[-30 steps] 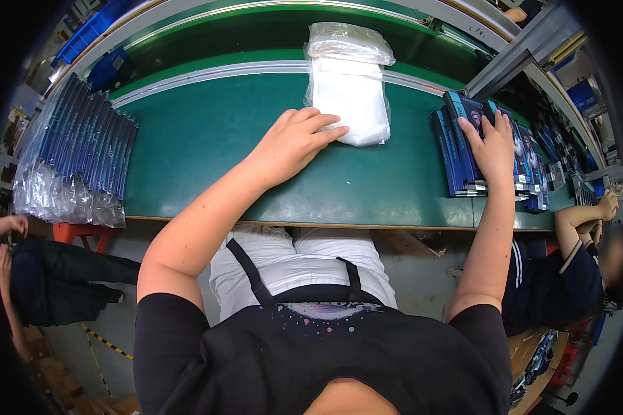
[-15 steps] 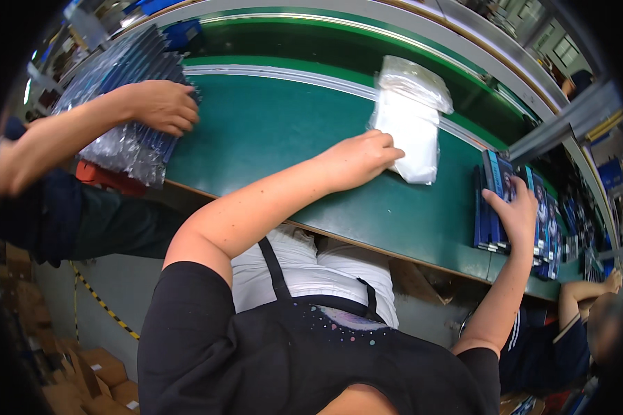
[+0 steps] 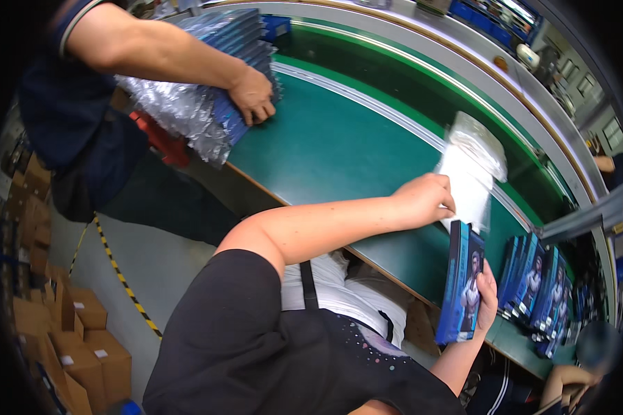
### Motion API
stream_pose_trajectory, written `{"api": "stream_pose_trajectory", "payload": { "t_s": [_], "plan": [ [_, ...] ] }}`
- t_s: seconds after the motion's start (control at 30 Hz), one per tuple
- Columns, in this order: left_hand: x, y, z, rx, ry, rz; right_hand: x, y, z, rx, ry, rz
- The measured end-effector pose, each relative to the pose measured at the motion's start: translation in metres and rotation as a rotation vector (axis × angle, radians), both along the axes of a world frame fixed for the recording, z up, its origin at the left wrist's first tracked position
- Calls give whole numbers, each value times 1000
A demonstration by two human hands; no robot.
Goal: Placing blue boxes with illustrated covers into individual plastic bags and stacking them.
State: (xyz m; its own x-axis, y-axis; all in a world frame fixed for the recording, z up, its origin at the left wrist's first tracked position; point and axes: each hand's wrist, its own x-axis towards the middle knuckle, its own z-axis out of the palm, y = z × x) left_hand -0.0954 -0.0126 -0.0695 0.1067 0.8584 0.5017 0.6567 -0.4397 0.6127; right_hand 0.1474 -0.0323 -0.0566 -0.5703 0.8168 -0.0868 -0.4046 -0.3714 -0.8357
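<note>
My right hand is wrapped round a flat blue box with a printed figure on its front, held tilted over the table's near edge. My left hand has its fingers pinched at the near side of a stack of clear plastic bags with a white surface showing through. The box's top end is close to my left fingertips. To the right, several more blue boxes stand in a leaning row on the green table.
On the left, a co-worker's hand rests on a tall pile of plastic-wrapped boxes. A metal rail runs along the table's far side. Cardboard cartons stand on the floor at lower left. Another person's arm shows at lower right.
My right hand has lifted a blue box from the row and brought it left, near the bags. My left hand stays at the bags' edge. The view has shifted, moving the scene within the frame.
</note>
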Motion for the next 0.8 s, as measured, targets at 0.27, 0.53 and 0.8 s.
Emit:
{"api": "stream_pose_trajectory", "payload": {
  "t_s": [0.27,0.53,0.8],
  "plan": [
    [-11,2,-3,-84,-141,-93,-40,7,-7,-106,3,5],
    [-22,-5,13,-558,-688,-28,-33,20,-11,45,-77,118],
    [-17,-14,8,-168,-102,37,-31,-3,-20,213,-178,-207]
  ]
}}
